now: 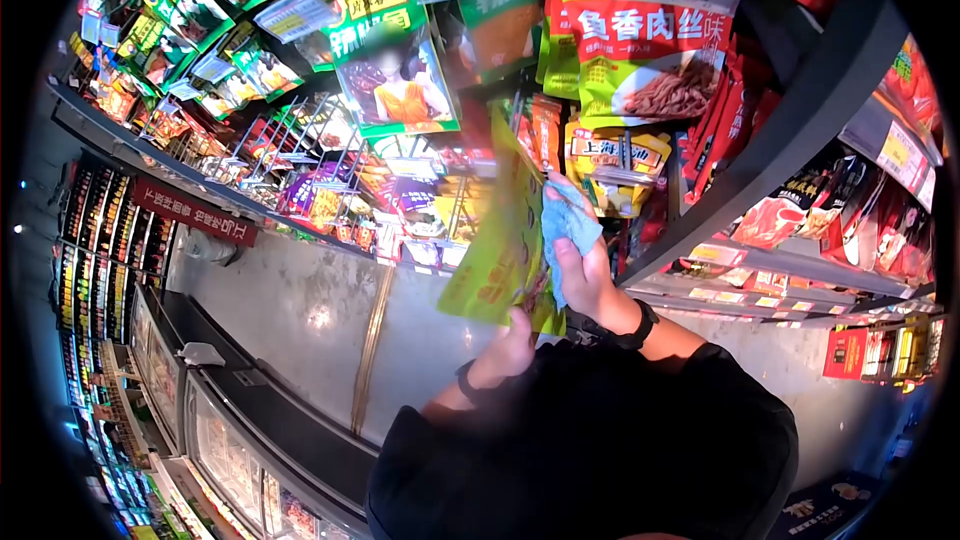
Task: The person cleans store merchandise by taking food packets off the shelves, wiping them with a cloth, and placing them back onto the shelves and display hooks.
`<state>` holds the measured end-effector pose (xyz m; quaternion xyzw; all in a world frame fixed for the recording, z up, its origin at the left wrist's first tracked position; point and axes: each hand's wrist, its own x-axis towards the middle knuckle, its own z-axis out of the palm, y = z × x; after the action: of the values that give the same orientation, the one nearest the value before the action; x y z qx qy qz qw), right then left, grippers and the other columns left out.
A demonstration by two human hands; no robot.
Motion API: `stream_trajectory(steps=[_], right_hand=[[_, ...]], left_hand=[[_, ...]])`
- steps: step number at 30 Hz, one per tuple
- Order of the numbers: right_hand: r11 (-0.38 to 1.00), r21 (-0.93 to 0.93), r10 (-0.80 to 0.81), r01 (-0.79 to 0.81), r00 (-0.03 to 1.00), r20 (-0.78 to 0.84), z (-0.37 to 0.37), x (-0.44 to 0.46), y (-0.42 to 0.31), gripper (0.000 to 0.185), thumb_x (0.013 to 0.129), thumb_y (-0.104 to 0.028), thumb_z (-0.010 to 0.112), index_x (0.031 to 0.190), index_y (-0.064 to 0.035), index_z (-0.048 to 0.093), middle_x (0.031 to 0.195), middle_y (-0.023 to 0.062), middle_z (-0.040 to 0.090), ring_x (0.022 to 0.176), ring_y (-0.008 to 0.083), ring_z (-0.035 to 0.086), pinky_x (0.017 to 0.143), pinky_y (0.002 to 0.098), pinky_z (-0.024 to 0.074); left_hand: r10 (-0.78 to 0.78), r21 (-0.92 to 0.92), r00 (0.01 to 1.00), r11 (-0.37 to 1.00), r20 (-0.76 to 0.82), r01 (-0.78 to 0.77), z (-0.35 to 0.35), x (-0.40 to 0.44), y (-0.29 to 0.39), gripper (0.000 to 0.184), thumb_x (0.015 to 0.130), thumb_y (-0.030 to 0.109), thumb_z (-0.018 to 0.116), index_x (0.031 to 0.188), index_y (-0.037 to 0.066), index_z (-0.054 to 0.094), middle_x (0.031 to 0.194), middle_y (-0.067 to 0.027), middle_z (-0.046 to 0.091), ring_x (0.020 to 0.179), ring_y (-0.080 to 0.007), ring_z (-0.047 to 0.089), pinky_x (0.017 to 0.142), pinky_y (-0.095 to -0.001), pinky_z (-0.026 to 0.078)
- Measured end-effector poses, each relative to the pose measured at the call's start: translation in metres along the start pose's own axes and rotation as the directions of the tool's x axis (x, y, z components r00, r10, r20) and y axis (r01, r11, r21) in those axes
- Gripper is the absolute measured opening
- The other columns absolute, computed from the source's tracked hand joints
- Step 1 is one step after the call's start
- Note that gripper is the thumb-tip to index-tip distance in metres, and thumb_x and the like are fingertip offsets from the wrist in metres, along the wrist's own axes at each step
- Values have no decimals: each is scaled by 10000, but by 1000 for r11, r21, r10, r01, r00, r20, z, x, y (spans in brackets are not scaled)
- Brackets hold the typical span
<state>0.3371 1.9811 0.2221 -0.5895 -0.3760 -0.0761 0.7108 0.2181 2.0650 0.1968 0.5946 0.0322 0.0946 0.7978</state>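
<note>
A blue cloth (567, 225) is bunched in my right hand (592, 265), with the thumb pressed over it. The cloth lies against the right edge of a flat yellow-green seasoning packet (492, 258), which is partly blurred. My left hand (508, 348) is closed on the packet's lower end, thumb upward. Just above my hands, yellow sauce packets (615, 162) hang on the rack. Higher up are a red-and-green packet with a shredded meat picture (650, 55) and a green packet with a person in orange (392, 80).
A dark curved shelf edge (745, 165) runs close to my right arm. Shelves of red packets (775, 215) continue on the right. Wire hooks and trays (280, 155) stick out at the left. Behind lie the grey floor (300, 310) and freezer cabinets (235, 440).
</note>
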Motion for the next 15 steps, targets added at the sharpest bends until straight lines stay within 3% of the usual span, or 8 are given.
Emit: stream_trajectory(steps=[3,4,6,7,9,11,12,15], right_hand=[[986,-156,-48,57,997,59,-17,-17,3,375,891,-186,519,1172,62,533,1378,228,350,1270,368,363,1035,423,309],[990,-119,-64,78,991,118,-24,-22,1,549,848,-276,614,1251,67,465,1411,225,296,1289,358,336,1051,420,289],[985,169,15,-38,991,132,-32,-30,-13,797,745,-379,726,1316,64,389,1422,223,272,1307,340,311,1061,414,277],[998,7,-56,56,980,193,-42,-29,-15,954,659,-432,788,1347,57,344,1429,212,263,1308,323,314,1057,408,288],[999,-35,-27,32,990,140,-54,-26,-23,846,651,-367,795,1293,45,429,1381,209,340,1252,319,397,1006,407,352],[999,-9,54,-53,996,72,-66,-29,-21,593,683,-249,751,1161,38,550,1241,210,497,1135,315,509,920,387,421],[985,170,33,-5,986,-165,-60,-21,-29,441,741,-165,679,1112,47,571,1166,202,555,1049,297,561,872,365,446],[945,272,232,-182,959,-164,-79,-40,-11,342,793,-92,596,1101,56,566,1080,169,604,953,284,600,839,356,461]], left_hand=[[42,23,991,999,127,-45,7,5,-14,1032,783,798,194,1437,1,162,1447,-115,282,1323,-227,295,1070,-380,258],[55,31,984,998,171,-61,6,8,-21,1051,772,809,173,1438,-4,156,1451,-117,277,1326,-228,290,1072,-380,255],[80,50,962,994,259,-96,4,18,-32,1090,751,832,131,1440,-13,145,1457,-119,268,1332,-229,280,1075,-379,249],[2,78,950,997,312,-28,2,23,-35,1166,693,859,16,1441,-29,122,1478,-132,226,1350,-240,244,1084,-380,230],[140,163,935,966,326,-202,27,37,-26,858,867,691,45,1466,78,104,1514,-208,-111,1406,-359,-58,1112,-462,14],[190,265,929,923,319,-279,51,44,3,785,903,644,116,1440,83,231,1519,-213,-42,1407,-363,-11,1113,-463,47],[213,317,925,895,315,-314,59,47,13,751,921,621,151,1427,85,294,1521,-215,-7,1408,-365,13,1113,-463,63],[330,441,885,775,328,-453,62,65,24,674,947,563,256,1391,75,394,1511,-213,115,1400,-364,102,1110,-460,116]])
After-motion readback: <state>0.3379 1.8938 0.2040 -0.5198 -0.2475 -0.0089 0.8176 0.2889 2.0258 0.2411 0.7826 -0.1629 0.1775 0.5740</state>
